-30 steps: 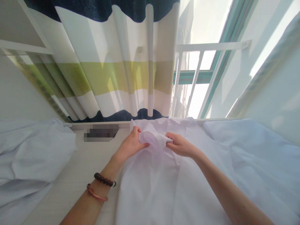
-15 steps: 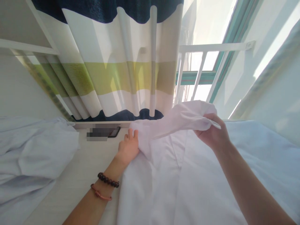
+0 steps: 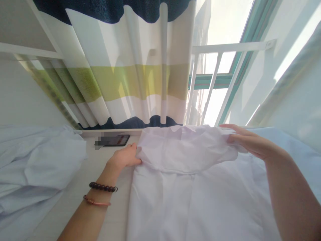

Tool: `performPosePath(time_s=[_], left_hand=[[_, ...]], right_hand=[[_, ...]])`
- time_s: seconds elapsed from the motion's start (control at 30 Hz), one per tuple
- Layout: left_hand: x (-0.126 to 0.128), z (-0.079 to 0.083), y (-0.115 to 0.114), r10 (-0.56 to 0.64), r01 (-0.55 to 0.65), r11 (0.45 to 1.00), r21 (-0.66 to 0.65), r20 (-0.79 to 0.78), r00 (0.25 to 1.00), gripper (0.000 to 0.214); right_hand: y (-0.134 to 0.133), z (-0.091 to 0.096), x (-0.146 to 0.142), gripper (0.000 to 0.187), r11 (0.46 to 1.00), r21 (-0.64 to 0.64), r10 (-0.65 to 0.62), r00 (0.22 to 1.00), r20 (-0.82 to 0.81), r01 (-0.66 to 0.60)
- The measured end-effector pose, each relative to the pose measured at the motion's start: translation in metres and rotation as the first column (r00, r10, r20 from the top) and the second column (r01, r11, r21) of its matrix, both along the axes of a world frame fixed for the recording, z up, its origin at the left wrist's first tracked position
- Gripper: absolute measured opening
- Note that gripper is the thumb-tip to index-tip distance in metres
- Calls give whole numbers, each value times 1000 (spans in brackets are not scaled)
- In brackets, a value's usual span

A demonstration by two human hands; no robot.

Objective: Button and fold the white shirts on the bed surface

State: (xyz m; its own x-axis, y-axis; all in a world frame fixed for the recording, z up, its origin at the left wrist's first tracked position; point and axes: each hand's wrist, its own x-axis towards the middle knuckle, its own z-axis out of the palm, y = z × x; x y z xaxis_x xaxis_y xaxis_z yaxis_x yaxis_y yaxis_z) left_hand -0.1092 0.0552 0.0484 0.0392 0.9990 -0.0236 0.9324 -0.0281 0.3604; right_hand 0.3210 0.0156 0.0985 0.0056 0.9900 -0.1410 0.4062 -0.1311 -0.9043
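Observation:
A white garment (image 3: 160,201) lies spread in front of me, with a seam or slit down its middle. Across its far end runs a loose folded band of the same white cloth (image 3: 185,150), possibly a sleeve. At the band's left end, my left hand (image 3: 126,155) pinches the cloth edge between thumb and fingers. Dark beads and a copper-coloured bangle circle that wrist. My right hand (image 3: 247,139) grips the band's right end, fingers above and thumb on the near side. Part of the cloth within each grip is hidden.
A phone (image 3: 122,140), partly blurred out, lies on the white surface (image 3: 107,177) beyond my left hand. More rumpled white cloth (image 3: 37,167) is heaped at the left. Behind are a striped curtain (image 3: 135,80), a white rail (image 3: 230,48) and a window.
My right hand has moved right and lowered the raised cloth, which now lies flatter across the garment. My left hand has shifted left and nearer, closing on the cloth's left edge.

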Motion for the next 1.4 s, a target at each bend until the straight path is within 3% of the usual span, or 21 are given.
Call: performPosePath(time_s=[0.13, 0.23, 0.33, 0.43, 0.5, 0.57, 0.63, 0.73, 0.87, 0.97, 1.07, 1.1, 1.17, 1.27, 1.33, 1.4], left_hand=[[27, -8, 0, -181, 190, 980, 61, -132, 975, 53], [34, -9, 3, -291, 332, 924, 187, -219, 931, 37], [27, -2, 8, -149, 208, 925, 318, -202, 968, 30], [6, 11, 13, 38, -23, 908, 419, -28, 999, 34], [-12, 19, 15, 109, -137, 912, 385, 95, 989, 38], [-30, 26, 14, 130, -173, 954, 244, 180, 975, 35], [-44, 30, 11, 133, -149, 988, 37, 276, 952, 31], [-53, 32, 4, 191, -126, 974, -189, 387, 902, 32], [-49, 28, 1, 161, -97, 977, -190, 359, 919, 42], [-46, 21, 4, -40, 76, 995, -72, 408, 912, 70], [-48, 15, 7, -217, 207, 976, 71, 431, 876, 55], [-49, 14, 7, -232, 233, 971, 51, 429, 873, 45], [-52, 13, 7, -218, 287, 951, -116, 410, 886, 35], [-54, 16, 3, -181, 315, 873, -373, 352, 918, 32], [-50, 20, 0, -168, 279, 879, -386, 297, 940, 28], [-43, 24, 0, -124, 182, 950, -255, 227, 966, 21]], right_hand=[[1, -6, 3, 37, 960, -167, 263, 933, 246, -226], [4, -10, -1, 42, 968, -199, 215, 918, 332, -155], [6, -10, -7, 42, 975, -197, 161, 940, 302, -104], [6, -3, -10, 37, 1000, -3, 27, 978, 207, -27], [5, 2, -10, 43, 993, 97, -80, 991, 110, 70], [3, 6, -9, 52, 991, 94, -105, 994, 40, 100], [1, 8, -8, 57, 997, 67, -42, 999, 26, 40], [-2, 8, -8, 56, 996, 45, 78, 991, 108, -83], [-6, 9, -15, 57, 982, -24, 189, 969, 157, -187], [-9, 10, -18, 57, 958, -129, 272, 953, 135, -255], [-9, 9, -17, 34, 928, -196, 348, 927, 144, -318], [-9, 8, -16, 26, 918, -196, 377, 913, 154, -345], [-7, 6, -12, 18, 901, -172, 425, 889, 172, -397], [-6, 3, -5, 25, 894, -141, 445, 877, 182, -424], [-4, 1, -2, 31, 903, -142, 428, 880, 205, -406], [-3, 0, 0, 33, 909, -140, 415, 878, 237, -392]])
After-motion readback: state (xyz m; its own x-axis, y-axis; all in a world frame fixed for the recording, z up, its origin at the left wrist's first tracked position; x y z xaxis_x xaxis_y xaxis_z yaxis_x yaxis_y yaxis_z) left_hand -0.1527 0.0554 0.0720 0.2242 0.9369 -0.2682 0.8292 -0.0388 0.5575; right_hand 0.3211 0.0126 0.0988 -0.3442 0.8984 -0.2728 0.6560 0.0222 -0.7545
